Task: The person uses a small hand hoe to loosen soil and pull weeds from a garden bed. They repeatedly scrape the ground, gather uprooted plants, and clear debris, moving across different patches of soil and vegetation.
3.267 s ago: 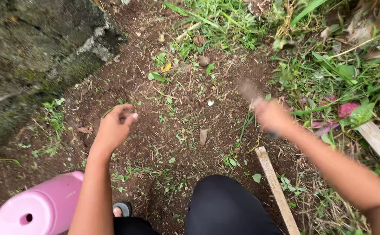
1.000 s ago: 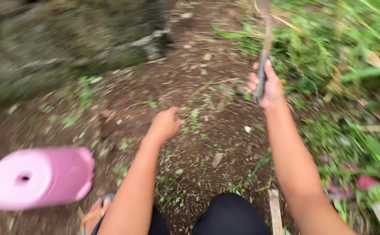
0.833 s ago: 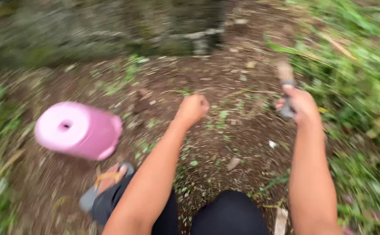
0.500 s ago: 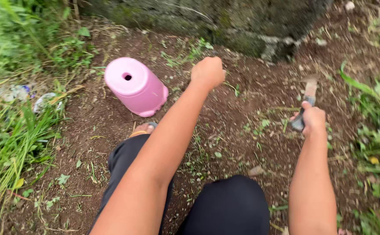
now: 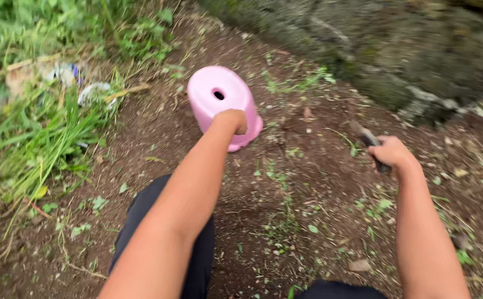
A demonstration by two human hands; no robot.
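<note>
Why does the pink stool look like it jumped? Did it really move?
Cannot tell. The pink stool shows further right and higher than before, but the stone wall shifts across the picture too, so the head camera turned. The left hand now reaches it.

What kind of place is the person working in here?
Most likely an outdoor garden plot or yard edge: bare brown soil with small weeds, tall grass on one side, and a mossy stone wall beyond. A pink plastic stool stands on the dirt.

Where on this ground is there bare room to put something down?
Bare soil lies between the left hand and the right hand, below the stone wall, with only sparse weeds. Another patch sits left of the pink stool. Far left is crowded with grass and litter.
</note>
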